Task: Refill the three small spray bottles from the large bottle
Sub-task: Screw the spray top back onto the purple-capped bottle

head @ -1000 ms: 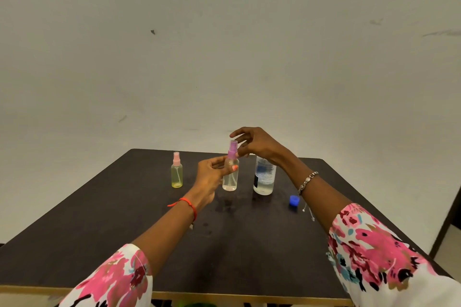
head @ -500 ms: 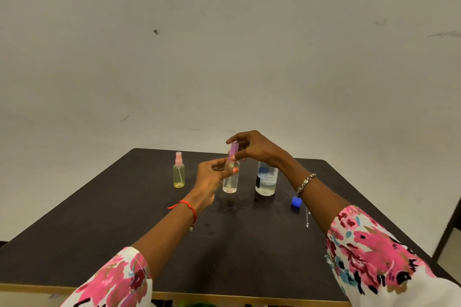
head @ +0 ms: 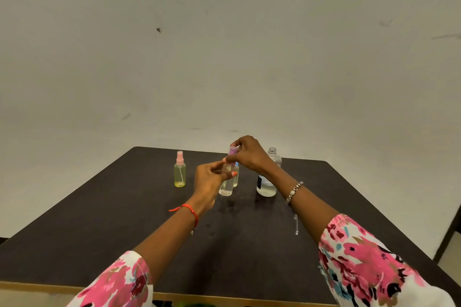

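Just left of the uncapped large bottle [head: 268, 187], the left hand [head: 209, 179] should grip the small clear bottle [head: 227, 188] upright while the right hand [head: 249, 154], pinching its purple spray cap [head: 233, 151], twists squarely, probably avoiding crossed threads.

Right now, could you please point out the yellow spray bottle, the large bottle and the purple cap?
yellow spray bottle [head: 179, 175]: head view, the middle of its body.
large bottle [head: 266, 188]: head view, its lower body, near the base.
purple cap [head: 233, 150]: head view, its upper side.
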A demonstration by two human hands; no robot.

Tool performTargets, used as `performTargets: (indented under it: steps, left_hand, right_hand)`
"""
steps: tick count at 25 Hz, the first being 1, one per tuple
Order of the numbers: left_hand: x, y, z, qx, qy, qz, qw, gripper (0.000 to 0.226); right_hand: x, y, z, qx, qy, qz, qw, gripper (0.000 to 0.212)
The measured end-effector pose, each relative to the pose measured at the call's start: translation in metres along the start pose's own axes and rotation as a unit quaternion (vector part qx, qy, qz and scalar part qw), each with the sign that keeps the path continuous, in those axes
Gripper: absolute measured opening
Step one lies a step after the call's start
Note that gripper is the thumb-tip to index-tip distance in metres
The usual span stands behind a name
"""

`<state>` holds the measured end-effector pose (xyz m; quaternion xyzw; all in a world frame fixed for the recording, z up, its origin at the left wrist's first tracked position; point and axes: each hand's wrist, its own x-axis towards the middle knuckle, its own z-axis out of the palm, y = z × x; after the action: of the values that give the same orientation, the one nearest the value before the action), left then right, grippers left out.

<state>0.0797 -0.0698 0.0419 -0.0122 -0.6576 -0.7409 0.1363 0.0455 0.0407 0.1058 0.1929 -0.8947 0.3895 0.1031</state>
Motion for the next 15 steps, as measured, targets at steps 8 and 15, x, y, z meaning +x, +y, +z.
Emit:
performTargets:
  steps: [8, 15]
  left_hand:
    - [0.013, -0.009, -0.021, -0.055, 0.014, -0.023, 0.998, 0.059]
    - [0.03, -0.032, -0.033, -0.02, 0.003, -0.076, 0.997, 0.09]
  right_hand:
    - [0.001, 0.015, 0.024, 0.046, -0.085, 0.037, 0.995, 0.042]
    - [0.027, 0.024, 0.061, 0.104, 0.03, 0.038, 0.993, 0.033]
